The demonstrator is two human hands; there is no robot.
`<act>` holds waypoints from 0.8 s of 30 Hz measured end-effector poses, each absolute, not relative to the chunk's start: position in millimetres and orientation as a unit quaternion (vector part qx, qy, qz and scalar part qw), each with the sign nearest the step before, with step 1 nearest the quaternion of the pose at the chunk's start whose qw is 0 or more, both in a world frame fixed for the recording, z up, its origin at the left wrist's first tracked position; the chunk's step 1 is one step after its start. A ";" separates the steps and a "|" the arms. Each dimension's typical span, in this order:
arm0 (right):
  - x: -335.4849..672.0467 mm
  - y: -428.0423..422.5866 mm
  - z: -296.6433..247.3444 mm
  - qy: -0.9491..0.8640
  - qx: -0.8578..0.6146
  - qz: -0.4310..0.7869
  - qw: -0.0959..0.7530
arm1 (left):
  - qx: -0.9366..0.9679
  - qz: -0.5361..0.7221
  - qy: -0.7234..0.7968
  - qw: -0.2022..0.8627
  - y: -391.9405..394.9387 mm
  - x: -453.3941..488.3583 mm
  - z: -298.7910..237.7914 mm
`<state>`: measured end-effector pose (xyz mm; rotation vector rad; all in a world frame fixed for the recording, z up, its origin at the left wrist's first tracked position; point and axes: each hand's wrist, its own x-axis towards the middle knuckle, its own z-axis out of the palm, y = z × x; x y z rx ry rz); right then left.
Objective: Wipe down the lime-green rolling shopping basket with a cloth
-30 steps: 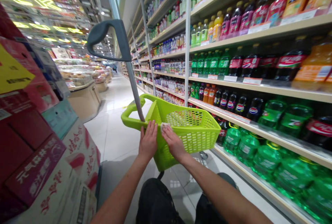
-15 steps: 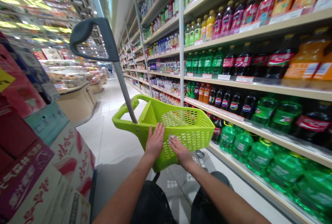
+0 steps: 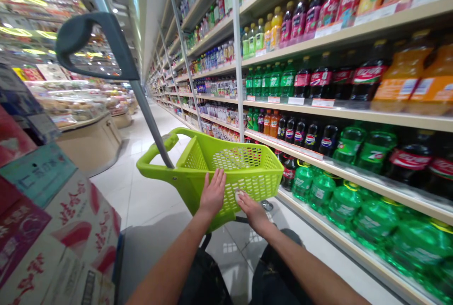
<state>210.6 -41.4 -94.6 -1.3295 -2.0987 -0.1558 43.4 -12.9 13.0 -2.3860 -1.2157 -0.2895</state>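
Lime-green plastic, the wheeled basket stands on the floor. The left hand lies flat against the basket's near wall, fingers pointing up to its rim; the right hand, forearm slanting inward, holds a white wad under its fingertips, lower on the basket's wall.

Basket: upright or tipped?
Upright. The basket shows its open top facing up, with the pole rising above it.

left hand — laid flat | right hand — lightly curled | forearms stretched forward
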 end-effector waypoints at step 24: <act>265.7 -44.1 -98.2 -0.742 -0.578 -0.040 0.338 | -0.883 -0.148 -0.384 0.224 -13.5 92.2 -1.3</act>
